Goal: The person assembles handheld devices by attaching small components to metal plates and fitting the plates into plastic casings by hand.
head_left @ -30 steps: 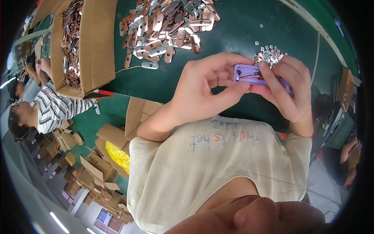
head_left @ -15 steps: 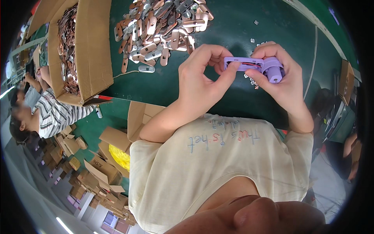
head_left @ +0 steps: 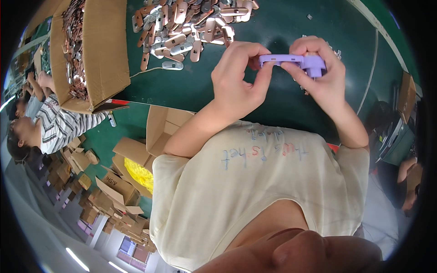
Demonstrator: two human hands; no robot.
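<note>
Purple casing [head_left: 283,58], now turned edge-on, gripped by both hands [head_left: 237,73] [head_left: 324,73]

Two spots of lettering on show!
Blue and red letters [head_left: 265,154] stretch across the chest of the cream shirt [head_left: 259,191], near side; over on the left, one short, dark printed word [head_left: 119,181] sits on an open cardboard box [head_left: 128,194].

Elbows [head_left: 173,145] bent, a person extends a bare left forearm [head_left: 195,129] and right forearm [head_left: 349,120] forward. The left hand [head_left: 234,75] pinches between thumb [head_left: 261,83] and curled fingers [head_left: 255,48]; near it, the right hand [head_left: 333,75] grips with its fingers arched over, its thumb angled toward the left hand.
</note>
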